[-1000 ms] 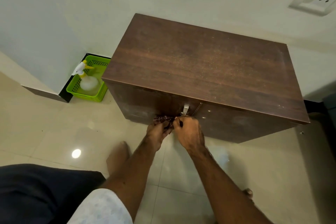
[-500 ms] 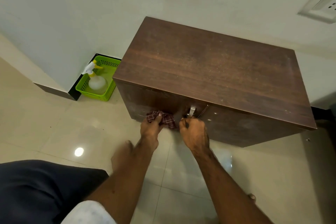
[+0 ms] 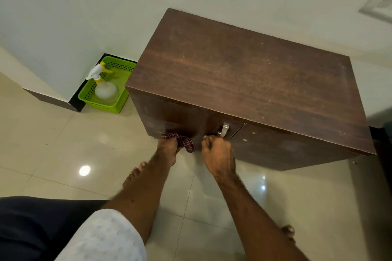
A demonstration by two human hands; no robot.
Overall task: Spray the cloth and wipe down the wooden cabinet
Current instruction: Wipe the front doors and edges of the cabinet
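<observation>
A dark brown wooden cabinet stands on the tiled floor against the wall. My left hand grips a red checked cloth against the lower part of the cabinet's left door. My right hand is curled into a fist just below the metal door handle; what its fingers hold cannot be made out. A clear spray bottle with a white and yellow trigger head stands in a green basket left of the cabinet.
The green basket sits in the wall corner beside a dark skirting board. My bare feet rest on the glossy tiles below the cabinet. A wall socket shows at the upper right.
My left hand has slid the cloth leftwards along the lower left door, away from the handle. My right hand has stayed by the handle.
</observation>
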